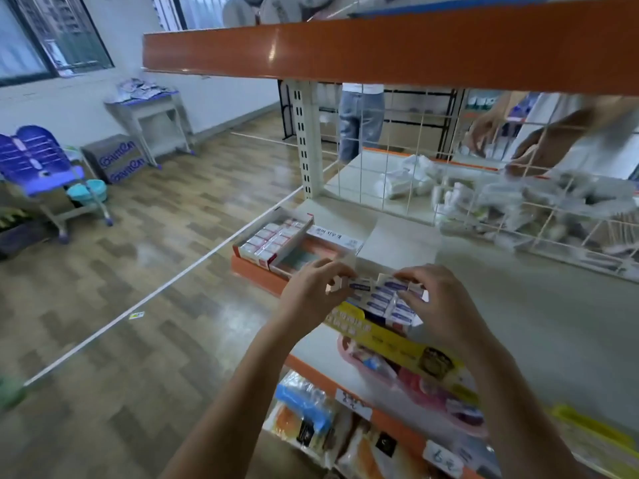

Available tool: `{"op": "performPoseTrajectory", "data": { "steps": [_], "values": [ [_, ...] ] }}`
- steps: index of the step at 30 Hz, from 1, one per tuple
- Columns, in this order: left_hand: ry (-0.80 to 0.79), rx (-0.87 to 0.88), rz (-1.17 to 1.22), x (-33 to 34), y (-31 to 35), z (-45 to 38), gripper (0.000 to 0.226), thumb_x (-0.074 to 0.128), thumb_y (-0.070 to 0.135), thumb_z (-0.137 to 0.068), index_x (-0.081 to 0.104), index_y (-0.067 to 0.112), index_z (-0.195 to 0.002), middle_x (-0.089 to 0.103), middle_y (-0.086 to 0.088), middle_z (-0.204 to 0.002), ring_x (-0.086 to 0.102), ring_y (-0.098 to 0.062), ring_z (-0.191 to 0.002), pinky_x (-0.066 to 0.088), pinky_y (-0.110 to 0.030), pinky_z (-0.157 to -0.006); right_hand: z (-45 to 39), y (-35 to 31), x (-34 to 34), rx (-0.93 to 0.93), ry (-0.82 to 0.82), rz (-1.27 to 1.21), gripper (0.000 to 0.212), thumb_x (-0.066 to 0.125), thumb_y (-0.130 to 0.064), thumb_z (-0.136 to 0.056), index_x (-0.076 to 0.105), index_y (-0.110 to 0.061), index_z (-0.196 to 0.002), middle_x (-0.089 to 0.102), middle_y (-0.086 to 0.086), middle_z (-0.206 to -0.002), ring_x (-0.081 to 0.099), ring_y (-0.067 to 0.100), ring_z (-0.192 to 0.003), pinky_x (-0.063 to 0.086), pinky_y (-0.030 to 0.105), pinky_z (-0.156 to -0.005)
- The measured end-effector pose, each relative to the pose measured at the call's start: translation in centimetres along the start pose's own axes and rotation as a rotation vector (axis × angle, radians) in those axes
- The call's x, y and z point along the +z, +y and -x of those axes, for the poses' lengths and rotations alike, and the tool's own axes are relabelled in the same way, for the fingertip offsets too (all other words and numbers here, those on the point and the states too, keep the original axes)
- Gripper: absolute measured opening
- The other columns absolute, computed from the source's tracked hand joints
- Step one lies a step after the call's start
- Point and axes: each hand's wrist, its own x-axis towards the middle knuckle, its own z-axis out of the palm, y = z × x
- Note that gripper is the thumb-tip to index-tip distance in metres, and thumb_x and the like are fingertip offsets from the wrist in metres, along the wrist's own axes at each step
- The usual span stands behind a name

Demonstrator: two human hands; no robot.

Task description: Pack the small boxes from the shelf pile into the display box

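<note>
Many small boxes: they sit in rows inside my display box, on the shelf.
Left hand: pinches one little box at the row's left end (long side pointing right).
Right hand: curls over the display box's right side.

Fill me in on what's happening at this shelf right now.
A person is packing small white boxes with blue labels into an open cardboard display box on the pale shelf board. The left hand pinches one small box at the display box's left end, while the right hand has its grip curled over the packed rows. A second display box of red-and-white packs sits further back. Behind the wire grid, another person's hands handle white packets.
</note>
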Motion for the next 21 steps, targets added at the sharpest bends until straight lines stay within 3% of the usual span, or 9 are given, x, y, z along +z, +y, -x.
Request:
{"op": "performPoseTrajectory", "data": {
  "steps": [6,9,21],
  "values": [
    [-0.061,0.044,-0.013,0.4,-2.7,-4.9,0.018,0.07,0.026,-0.082,0.067,0.023,-0.1,0.063,0.008,-0.099,0.052,-0.007,-0.082,0.047,-0.026,-0.073,-4.0,0.9,2.0,0.13,-0.078,0.045,0.027,0.064,-0.006,-0.084,0.066,-0.015,-0.109,0.058,-0.003,-0.098,0.055,0.01,-0.092,0.036,0.013,-0.077],
    [-0.091,0.048,-0.004,0.8,-3.9,-6.6,0.02,0.068,0.03,-0.084,0.067,0.024,-0.103,0.062,0.009,-0.1,0.05,-0.007,-0.084,0.042,-0.02,-0.072,-5.1,1.3,2.5,0.176,-0.082,0.065,0.026,0.06,-0.005,-0.086,0.067,-0.016,-0.109,0.056,-0.005,-0.1,0.053,0.006,-0.086,0.037,0.012,-0.074],
    [-0.183,0.08,0.077,2.6,-6.6,-9.6,0.02,0.069,0.029,-0.082,0.067,0.027,-0.102,0.061,0.012,-0.098,0.054,-0.006,-0.086,0.045,-0.022,-0.071,-5.9,0.2,5.2,0.266,-0.029,0.163,0.025,0.057,-0.012,-0.09,0.064,-0.021,-0.112,0.049,-0.006,-0.104,0.049,0.005,-0.087,0.035,0.009,-0.069]
  ]
}}
